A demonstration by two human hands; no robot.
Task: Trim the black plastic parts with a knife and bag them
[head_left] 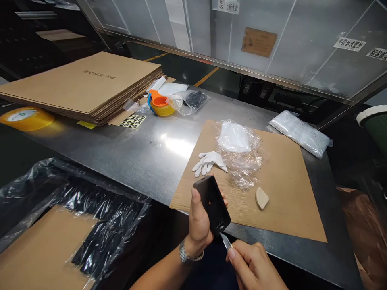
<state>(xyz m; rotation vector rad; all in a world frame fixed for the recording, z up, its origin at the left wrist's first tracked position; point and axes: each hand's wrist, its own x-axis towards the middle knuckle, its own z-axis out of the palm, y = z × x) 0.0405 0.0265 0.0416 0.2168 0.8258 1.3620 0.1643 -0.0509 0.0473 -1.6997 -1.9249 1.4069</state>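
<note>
Steel table (130,153) beyond black case (215,195)

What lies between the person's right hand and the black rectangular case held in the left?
In the head view, a slim, pointed, silvery knife held in the right hand spans the gap, its tip near the lower end of the black rectangular case.

Metal table (133,157), cardboard sheet (287,193), carton stack (90,86)
</note>
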